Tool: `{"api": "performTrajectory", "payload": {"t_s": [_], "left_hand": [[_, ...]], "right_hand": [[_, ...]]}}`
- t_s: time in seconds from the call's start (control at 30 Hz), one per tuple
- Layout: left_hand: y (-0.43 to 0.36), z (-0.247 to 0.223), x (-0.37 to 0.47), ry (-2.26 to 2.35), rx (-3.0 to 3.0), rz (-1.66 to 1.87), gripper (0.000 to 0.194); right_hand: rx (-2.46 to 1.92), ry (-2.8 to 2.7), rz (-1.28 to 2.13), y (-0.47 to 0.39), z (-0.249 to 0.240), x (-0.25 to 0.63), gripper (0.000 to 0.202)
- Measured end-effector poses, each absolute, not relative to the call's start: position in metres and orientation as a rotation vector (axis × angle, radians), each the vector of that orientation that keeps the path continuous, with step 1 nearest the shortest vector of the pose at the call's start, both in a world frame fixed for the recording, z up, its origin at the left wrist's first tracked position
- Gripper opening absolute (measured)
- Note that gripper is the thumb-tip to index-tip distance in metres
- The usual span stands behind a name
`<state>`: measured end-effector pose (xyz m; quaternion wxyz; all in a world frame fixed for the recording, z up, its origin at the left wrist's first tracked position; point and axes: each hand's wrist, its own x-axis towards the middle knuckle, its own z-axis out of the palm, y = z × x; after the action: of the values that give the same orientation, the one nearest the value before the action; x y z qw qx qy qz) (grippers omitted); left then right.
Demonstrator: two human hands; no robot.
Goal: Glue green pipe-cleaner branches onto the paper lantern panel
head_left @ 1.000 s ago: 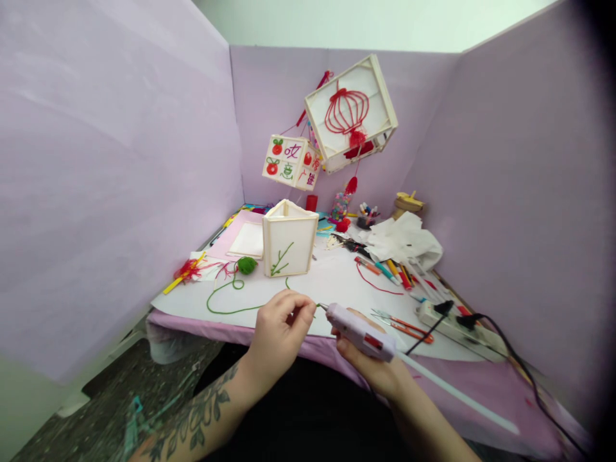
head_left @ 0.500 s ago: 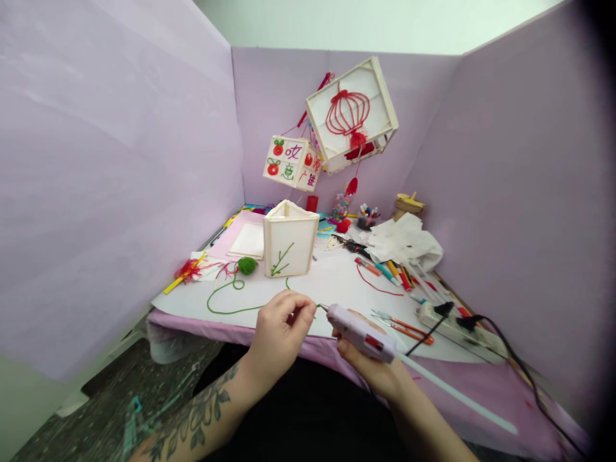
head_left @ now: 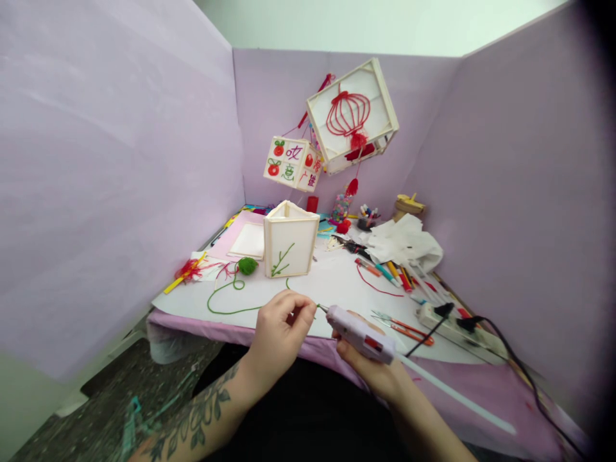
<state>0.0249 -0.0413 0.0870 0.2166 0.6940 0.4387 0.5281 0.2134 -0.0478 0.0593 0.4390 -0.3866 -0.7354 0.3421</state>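
My left hand (head_left: 283, 324) is closed in a pinch on the end of a green yarn strand (head_left: 231, 312), just above the table's front edge. The strand trails left to a small green ball of yarn (head_left: 247, 265). My right hand (head_left: 368, 359) grips a lilac hot glue gun (head_left: 360, 333), with a long pale glue stick (head_left: 457, 393) sticking out of its back. The gun's metal nozzle is at the yarn tip by my left fingertips; whether they touch, I cannot tell. Beyond my hands stands a white three-sided lantern (head_left: 290, 247) with a green yarn branch on its front panel.
Two decorated box lanterns (head_left: 353, 115) hang at the back. On the right lie orange-handled scissors (head_left: 409, 328), markers (head_left: 392, 273), crumpled white material (head_left: 404, 240) and a power strip (head_left: 459, 330) with black cords. Red tassel threads (head_left: 190, 269) lie at the left edge.
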Motion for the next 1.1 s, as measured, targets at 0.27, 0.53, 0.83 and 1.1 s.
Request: {"api": "performTrajectory", "payload": {"t_s": [0.27,0.53,0.83,1.1], "left_hand": [[-0.0408,0.0874,0.0248,1.234,1.84,1.452,0.017],[-0.0416,0.0908,0.0248,1.237,1.729,1.408,0.02],[-0.0386,0.0946,0.0226,1.174,1.512,1.329,0.02],[-0.0329,0.0887,0.0238,0.998,1.233,1.243,0.024]], "right_hand": [[-0.97,-1.83,0.855,-0.0487,0.0572,0.2135,0.015],[-0.987,-1.831,0.846,-0.0482,0.0587,0.2123,0.013],[-1.008,-1.809,0.853,-0.0493,0.0626,0.2109,0.014],[-1.017,-1.81,0.871,-0.0488,0.0618,0.2118,0.017]]}}
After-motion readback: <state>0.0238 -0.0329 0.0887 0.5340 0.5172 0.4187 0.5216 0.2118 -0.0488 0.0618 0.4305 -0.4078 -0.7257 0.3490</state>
